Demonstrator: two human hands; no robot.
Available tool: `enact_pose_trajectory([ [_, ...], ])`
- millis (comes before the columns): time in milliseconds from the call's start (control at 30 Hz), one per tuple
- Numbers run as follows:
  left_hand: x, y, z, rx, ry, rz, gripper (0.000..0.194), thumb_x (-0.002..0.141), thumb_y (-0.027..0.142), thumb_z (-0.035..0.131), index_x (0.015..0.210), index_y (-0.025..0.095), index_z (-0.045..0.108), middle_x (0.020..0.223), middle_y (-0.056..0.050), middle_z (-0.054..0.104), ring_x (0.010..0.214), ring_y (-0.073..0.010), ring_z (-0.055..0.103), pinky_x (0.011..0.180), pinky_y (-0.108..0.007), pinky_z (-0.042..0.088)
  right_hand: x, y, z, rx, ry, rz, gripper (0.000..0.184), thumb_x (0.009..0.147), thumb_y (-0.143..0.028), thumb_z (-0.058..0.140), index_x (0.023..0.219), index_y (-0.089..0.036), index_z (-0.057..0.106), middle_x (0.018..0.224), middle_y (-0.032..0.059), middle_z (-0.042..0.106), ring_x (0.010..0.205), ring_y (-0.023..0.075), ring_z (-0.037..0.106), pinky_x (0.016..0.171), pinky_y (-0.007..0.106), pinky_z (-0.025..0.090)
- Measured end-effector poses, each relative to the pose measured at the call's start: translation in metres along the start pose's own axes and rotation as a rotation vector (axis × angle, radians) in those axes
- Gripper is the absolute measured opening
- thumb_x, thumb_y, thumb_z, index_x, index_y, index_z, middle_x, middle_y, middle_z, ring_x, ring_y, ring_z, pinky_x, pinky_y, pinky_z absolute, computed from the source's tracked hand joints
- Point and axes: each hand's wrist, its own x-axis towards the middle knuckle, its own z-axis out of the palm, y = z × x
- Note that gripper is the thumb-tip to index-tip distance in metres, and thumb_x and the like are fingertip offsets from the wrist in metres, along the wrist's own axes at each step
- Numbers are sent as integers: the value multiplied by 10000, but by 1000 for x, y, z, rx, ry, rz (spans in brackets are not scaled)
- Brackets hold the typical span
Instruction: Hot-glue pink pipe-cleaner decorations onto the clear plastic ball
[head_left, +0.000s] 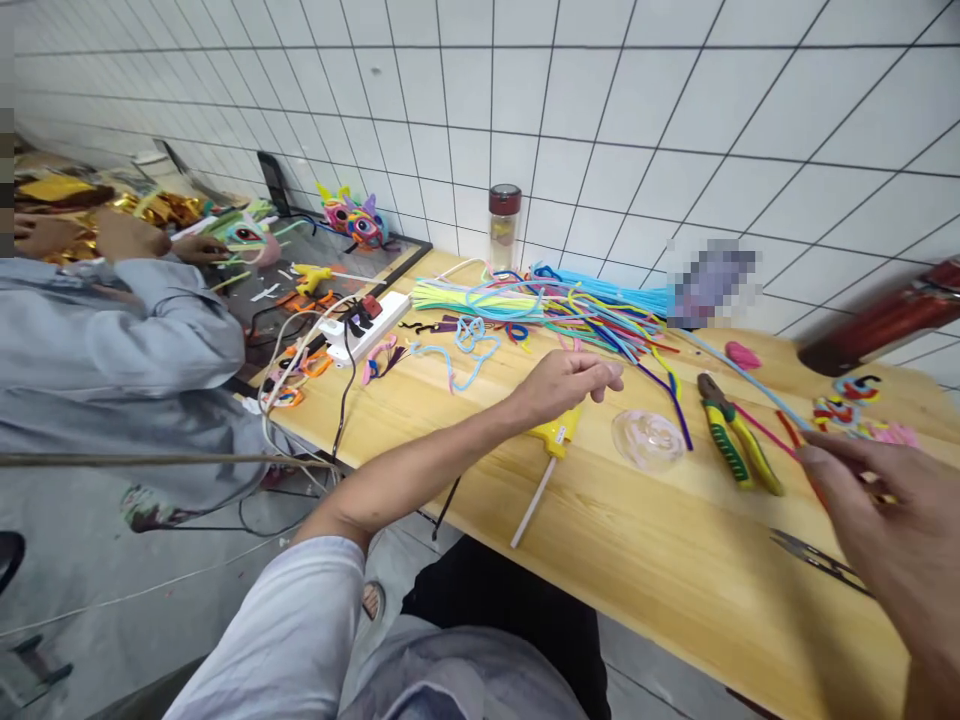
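Note:
My left hand (566,385) reaches over the wooden table (675,590) with its fingers stretched loosely to the right and nothing visible in them. It hovers just above a yellow glue gun (556,432) with a white glue stick (534,500) sticking out. My right hand (889,525), blurred at the right edge, pinches the near end of a long light-blue pipe cleaner (742,375). Between the hands lie a clear plastic dish (649,440) and green-and-yellow pliers (739,445).
A heap of coloured pipe cleaners (555,310) lies near the tiled wall, with a jar (505,225) behind it and a red bottle (885,325) at right. A power strip (367,325) with cords sits at left. Another person's grey sleeve (112,330) works beside colourful masks (352,220).

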Motion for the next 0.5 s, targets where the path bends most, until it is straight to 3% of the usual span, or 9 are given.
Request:
enact_pose_trajectory([
  [67, -2, 11, -21, 118, 0, 19, 406, 934, 486, 602, 772, 136, 732, 743, -45, 690, 546, -83, 453, 527, -241, 334, 6, -40, 2, 113, -22, -114, 450, 1022, -612, 483, 1005, -277, 783, 961, 103, 823, 890, 271, 786, 695, 377, 556],
  [167, -5, 27, -74, 423, 1, 49, 277, 899, 349, 637, 738, 155, 751, 679, -29, 685, 621, -128, 567, 606, -247, 395, 9, -66, 13, 208, 17, -176, 380, 1033, -534, 537, 962, -255, 785, 932, 83, 827, 864, 250, 795, 728, 350, 566],
  [233, -7, 32, -120, 606, 98, -13, 237, 874, 276, 636, 699, 159, 746, 652, -26, 678, 613, -138, 573, 613, -258, 387, 8, -67, 25, 235, 54, -204, 334, 1033, -472, 569, 940, -242, 792, 909, 72, 830, 839, 236, 799, 730, 332, 568],
  [367, -9, 25, -206, 923, 415, -211, 220, 815, 187, 664, 596, 177, 684, 555, -14, 590, 561, -148, 507, 612, -292, 352, 4, -58, 47, 226, 136, -256, 320, 1037, -409, 596, 883, -205, 790, 819, 64, 819, 735, 215, 786, 623, 302, 541],
  [433, -9, 12, -235, 1047, 533, -333, 197, 741, 104, 683, 563, 185, 665, 535, -24, 579, 586, -168, 513, 651, -308, 368, 1, -54, 54, 218, 132, -278, 338, 1046, -411, 586, 884, -193, 787, 813, 68, 814, 719, 221, 783, 592, 306, 531],
  [500, -7, -4, -253, 1101, 564, -376, 180, 674, 52, 697, 561, 190, 673, 578, -55, 626, 685, -207, 564, 726, -320, 409, -2, -50, 58, 218, 111, -285, 332, 1047, -416, 589, 897, -193, 785, 824, 69, 814, 728, 227, 786, 586, 309, 531],
])
